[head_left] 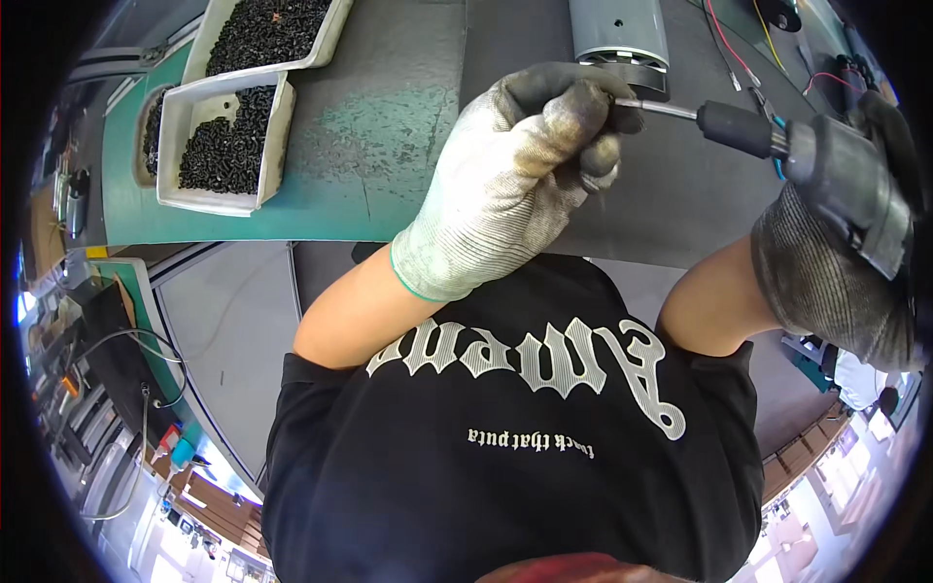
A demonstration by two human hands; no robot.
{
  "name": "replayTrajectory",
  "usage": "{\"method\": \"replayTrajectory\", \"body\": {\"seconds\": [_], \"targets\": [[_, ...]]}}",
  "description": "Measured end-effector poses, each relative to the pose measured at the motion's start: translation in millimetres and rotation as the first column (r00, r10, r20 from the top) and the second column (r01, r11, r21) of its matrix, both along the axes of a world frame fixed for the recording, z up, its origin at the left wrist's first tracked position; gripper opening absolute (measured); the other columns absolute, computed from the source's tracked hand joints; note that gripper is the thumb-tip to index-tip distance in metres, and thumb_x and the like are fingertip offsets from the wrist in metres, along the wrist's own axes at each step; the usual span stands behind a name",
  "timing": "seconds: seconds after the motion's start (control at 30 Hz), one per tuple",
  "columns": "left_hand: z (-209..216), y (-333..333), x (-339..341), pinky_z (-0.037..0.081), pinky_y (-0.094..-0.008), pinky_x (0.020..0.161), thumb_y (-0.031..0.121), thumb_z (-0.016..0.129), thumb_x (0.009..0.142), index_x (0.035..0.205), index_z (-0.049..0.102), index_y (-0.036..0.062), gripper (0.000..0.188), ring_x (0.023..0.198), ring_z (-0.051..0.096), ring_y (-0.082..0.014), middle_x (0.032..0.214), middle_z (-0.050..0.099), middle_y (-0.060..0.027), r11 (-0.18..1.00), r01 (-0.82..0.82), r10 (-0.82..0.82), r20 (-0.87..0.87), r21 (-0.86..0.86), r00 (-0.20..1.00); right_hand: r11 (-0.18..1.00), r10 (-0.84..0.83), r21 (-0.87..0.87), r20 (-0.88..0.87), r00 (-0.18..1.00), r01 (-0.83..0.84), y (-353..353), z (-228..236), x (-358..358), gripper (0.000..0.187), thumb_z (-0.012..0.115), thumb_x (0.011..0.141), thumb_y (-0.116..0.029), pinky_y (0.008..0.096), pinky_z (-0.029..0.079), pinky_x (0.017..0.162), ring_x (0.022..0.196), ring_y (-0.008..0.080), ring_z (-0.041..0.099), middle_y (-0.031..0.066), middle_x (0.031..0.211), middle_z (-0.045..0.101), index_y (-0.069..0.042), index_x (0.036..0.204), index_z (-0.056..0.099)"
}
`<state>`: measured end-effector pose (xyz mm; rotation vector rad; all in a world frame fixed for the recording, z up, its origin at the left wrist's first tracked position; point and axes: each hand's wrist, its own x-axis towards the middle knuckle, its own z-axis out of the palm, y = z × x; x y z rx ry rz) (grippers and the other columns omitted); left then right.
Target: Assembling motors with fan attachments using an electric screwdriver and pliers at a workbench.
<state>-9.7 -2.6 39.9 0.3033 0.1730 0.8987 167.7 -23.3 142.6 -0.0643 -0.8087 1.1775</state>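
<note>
At twelve o'clock, the gloved left hand (530, 155) is pinched tight round the metal bit (661, 109) of a power screwdriver (826, 165). Over at three o'clock, the gloved right hand (846, 253) grips that tool's grey body. Two trays of black screws (228, 146) sit at ten o'clock on the workbench (379, 146).

Setting: a workshop or small assembly line, seen from above a workbench.
Bench: a dark, scuffed work mat (408, 87) over a green-edged table, worn pale in patches.
Parts supply: two shallow grey trays (225, 199) heaped with small black screws (225, 146), side by side at the bench's far left.
Tooling: a powered screwdriver (836, 165) with a slim metal bit; red, yellow and blue wires (727, 44) trailing nearby.
Protective wear: soiled knitted work gloves (505, 185) on both hands.
Surroundings: further benches, cables and equipment along the left edge.
</note>
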Motion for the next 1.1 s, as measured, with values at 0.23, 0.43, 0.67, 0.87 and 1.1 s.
{"method": "replayTrajectory", "body": {"seconds": [0.23, 0.43, 0.67, 0.87, 1.1], "targets": [[13, -1, -2, 0.044, -0.0220, 0.061, 0.021, 0.064, 0.094, 0.102, 0.063, -0.0024, 0.025, 0.066, 0.052, -0.0064, 0.085, 0.062, -0.0058, 0.951, 0.183, 0.007, -0.606, 0.251, 0.796, 0.989, 0.117, -0.090, 0.022, 0.993, -0.115, -11, -15, 42, 0.032, 0.062, 0.081, -0.008, 0.0348, 0.048, 0.073, 0.092, 0.0189, 0.047, 0.0067, 0.099, 0.048, -0.007, 0.109, 0.048], [-12, -25, 20, 0.041, -0.0206, 0.059, 0.022, 0.062, 0.094, 0.102, 0.058, -0.0045, 0.028, 0.063, 0.047, -0.0046, 0.080, 0.060, -0.0041, 0.989, 0.145, -0.116, -0.585, 0.004, 0.803, 0.958, 0.213, -0.200, 0.012, 0.977, -0.206, -15, -39, 39, 0.038, 0.060, 0.080, -0.007, 0.0319, 0.047, 0.073, 0.094, 0.0192, 0.042, 0.0079, 0.099, 0.041, -0.006, 0.114, 0.043], [-27, -20, 27, 0.043, -0.0226, 0.060, 0.022, 0.055, 0.098, 0.101, 0.056, -0.0008, 0.023, 0.065, 0.050, -0.0073, 0.079, 0.058, -0.0030, 0.833, 0.446, -0.489, -0.058, -0.327, 0.870, 0.975, 0.133, -0.195, 0.150, 0.980, -0.102, -18, -51, 66, 0.032, 0.057, 0.085, -0.009, 0.0342, 0.050, 0.073, 0.094, 0.0214, 0.046, 0.0116, 0.106, 0.045, 0.000, 0.113, 0.045], [-32, -6, 58, 0.043, -0.0262, 0.064, 0.020, 0.050, 0.100, 0.107, 0.053, 0.0007, 0.021, 0.070, 0.053, -0.0079, 0.087, 0.060, -0.0064, 0.958, -0.026, -0.081, -0.361, -0.284, 0.929, 0.977, -0.169, -0.124, 0.055, 0.984, 0.175, 0, -51, 74, 0.026, 0.048, 0.090, -0.009, 0.0421, 0.054, 0.077, 0.094, 0.0311, 0.058, 0.0224, 0.111, 0.059, 0.012, 0.100, 0.059], [-45, -5, 47, 0.043, -0.0225, 0.066, 0.018, 0.043, 0.103, 0.110, 0.051, -0.0026, 0.023, 0.064, 0.042, -0.0065, 0.091, 0.056, -0.0081, 0.885, 0.123, -0.153, -0.030, -0.449, 0.988, 0.970, -0.078, -0.234, -0.021, 0.997, 0.071, 10, -52, 43, 0.027, 0.056, 0.075, -0.003, 0.0292, 0.044, 0.073, 0.089, 0.0207, 0.044, 0.0130, 0.095, 0.045, 0.003, 0.101, 0.051]]}}
